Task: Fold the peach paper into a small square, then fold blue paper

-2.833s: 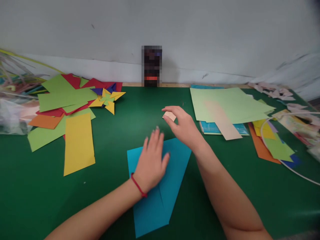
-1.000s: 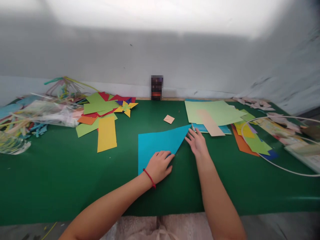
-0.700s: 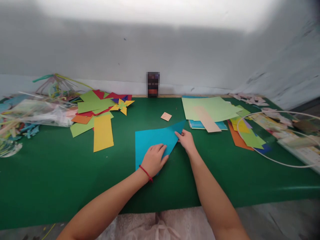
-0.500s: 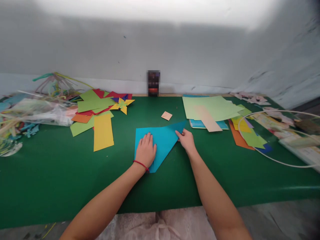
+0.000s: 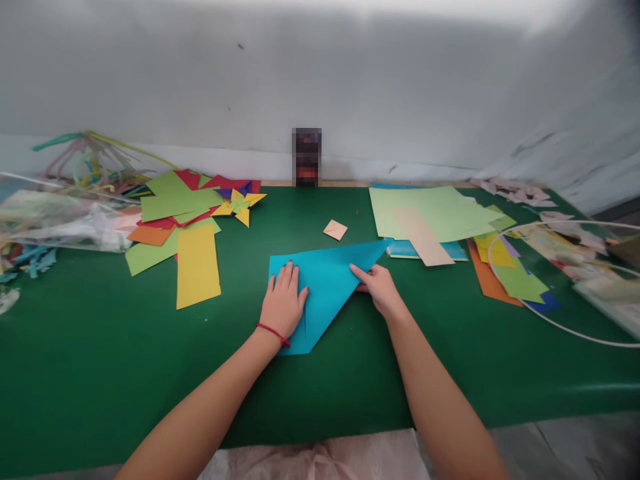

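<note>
A sheet of blue paper (image 5: 327, 287) lies on the green tabletop, with a slanting lower right edge and a long point toward the upper right. My left hand (image 5: 283, 303) rests flat on its left part, fingers stretched out. Near the pointed right end, my right hand (image 5: 379, 288) pinches the paper's edge, thumb on top and the other fingers underneath. Just beyond the sheet lies a small folded pink paper square (image 5: 335, 230).
On the left are a yellow paper rectangle (image 5: 199, 267), a yellow paper star (image 5: 239, 205) and coloured sheets. Pale green paper (image 5: 435, 213) with a pink strip (image 5: 425, 240) lies at the right, near a white hoop (image 5: 555, 325). A pixelated dark object (image 5: 307, 157) stands against the wall.
My right hand has shifted slightly right and down along the paper's edge. The paper's right point reaches farther right and looks flatter. My left hand stays flat on the sheet. The view has moved slightly.
</note>
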A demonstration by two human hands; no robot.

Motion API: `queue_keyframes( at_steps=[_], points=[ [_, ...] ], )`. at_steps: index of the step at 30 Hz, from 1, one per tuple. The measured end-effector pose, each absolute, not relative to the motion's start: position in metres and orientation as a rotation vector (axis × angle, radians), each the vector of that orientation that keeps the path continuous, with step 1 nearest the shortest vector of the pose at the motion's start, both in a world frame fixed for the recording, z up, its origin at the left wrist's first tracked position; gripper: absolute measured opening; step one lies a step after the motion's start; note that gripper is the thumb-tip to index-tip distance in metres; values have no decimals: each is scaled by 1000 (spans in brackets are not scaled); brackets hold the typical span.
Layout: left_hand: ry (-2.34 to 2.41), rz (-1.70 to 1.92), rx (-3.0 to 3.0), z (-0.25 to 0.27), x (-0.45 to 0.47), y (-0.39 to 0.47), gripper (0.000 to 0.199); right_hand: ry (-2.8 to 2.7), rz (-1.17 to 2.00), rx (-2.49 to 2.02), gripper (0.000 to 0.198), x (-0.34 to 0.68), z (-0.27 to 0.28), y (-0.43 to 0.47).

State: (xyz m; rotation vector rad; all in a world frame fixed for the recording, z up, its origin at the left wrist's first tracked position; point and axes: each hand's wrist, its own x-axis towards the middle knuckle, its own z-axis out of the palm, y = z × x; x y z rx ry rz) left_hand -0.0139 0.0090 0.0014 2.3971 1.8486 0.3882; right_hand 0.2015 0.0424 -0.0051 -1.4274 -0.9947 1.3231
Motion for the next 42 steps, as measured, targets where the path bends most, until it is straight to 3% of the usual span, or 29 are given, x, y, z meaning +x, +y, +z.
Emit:
queue_keyframes(
  at_steps=[6,18,21,25,28,30,32,42],
  points=[
    [1757,819,2029,34,-9,4,60,-808,1358,-1177,41,184,5,44],
    [1638,1221,1579,56,-17,2,24,-896,1388,-1150,49,172,11,40],
    [1712,1222,1779,70,-24,6,21,-971,1085,-1251,61,182,26,42],
    [1768,971,2290,106,-34,14,23,-1131,221,-1315,72,195,74,39],
    [1784,748,2564,133,-36,19,20,-1564,-94,-1210,51,185,122,33],
    [1844,692,2645,144,-35,20,18,-1950,-86,-1140,29,170,146,32],
    [1866,722,2682,148,-34,21,18,-2160,-74,-1081,21,154,158,33],
    [1738,727,2760,145,-37,26,17,-2296,17,-1073,27,135,143,40]
  ],
)
